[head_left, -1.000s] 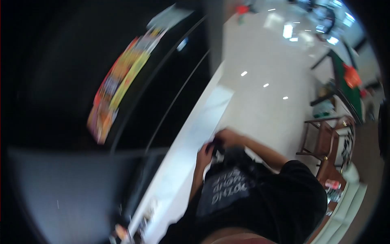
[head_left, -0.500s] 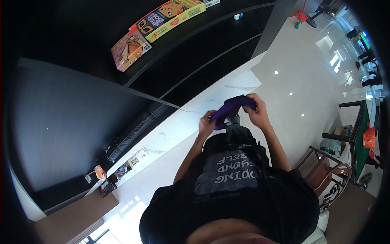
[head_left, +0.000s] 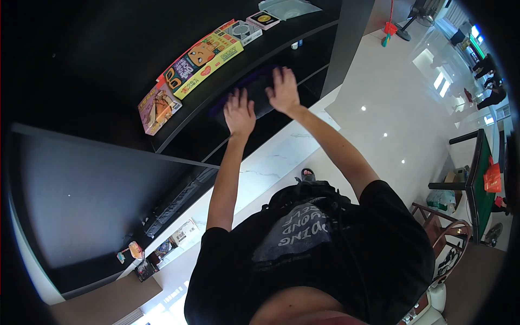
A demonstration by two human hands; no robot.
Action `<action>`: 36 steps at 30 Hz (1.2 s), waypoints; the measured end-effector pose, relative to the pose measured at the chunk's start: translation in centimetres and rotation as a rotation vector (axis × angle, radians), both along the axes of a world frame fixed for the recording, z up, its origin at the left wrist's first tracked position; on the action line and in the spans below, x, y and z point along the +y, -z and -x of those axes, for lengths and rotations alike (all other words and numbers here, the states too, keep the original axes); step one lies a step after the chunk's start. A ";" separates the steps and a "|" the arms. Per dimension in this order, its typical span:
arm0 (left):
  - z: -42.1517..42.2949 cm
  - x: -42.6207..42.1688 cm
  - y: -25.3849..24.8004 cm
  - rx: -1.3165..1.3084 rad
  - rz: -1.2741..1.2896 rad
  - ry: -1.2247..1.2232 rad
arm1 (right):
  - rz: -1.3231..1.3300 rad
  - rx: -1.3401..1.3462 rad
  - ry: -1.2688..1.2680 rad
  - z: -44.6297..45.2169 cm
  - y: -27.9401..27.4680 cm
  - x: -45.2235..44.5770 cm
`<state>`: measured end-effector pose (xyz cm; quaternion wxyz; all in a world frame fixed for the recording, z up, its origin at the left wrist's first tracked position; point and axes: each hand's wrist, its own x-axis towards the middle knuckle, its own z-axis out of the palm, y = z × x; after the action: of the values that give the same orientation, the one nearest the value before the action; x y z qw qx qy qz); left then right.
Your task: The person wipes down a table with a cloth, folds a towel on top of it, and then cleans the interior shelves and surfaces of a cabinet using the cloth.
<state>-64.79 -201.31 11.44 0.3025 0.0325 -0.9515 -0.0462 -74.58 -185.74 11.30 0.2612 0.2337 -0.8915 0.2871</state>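
My left hand (head_left: 240,112) is open, palm down, with its fingers stretched out over a dark, purple-edged soft item (head_left: 259,98). To its right, my right hand (head_left: 284,91) also lies open, fingers spread, at the same item's other end. The item looks spread out in the dark lower shelf (head_left: 208,130). It is dim and blurred, so I cannot tell its exact kind, or whether both palms press on it. Neither hand grips anything.
Board game boxes (head_left: 203,62) and a small black box (head_left: 263,20) stand on the shelf above my hands. A pale plastic bag (head_left: 290,8) lies farther along. A white marble ledge (head_left: 271,154) runs below. To the right are a chair (head_left: 441,238) and a green-topped table (head_left: 476,184).
Both hands have moved up and forward from in front of my body to the shelf. The purple item they held now lies under them, and the fingers have opened.
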 end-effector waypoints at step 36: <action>22.3 17.8 2.9 -0.524 -0.464 0.269 | 0.267 -0.143 -0.103 4.3 5.3 17.9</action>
<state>-87.13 -183.53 8.55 0.0248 -0.0142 -0.9566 -0.2899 -78.90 -167.86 5.97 0.2108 0.2212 -0.8485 0.4320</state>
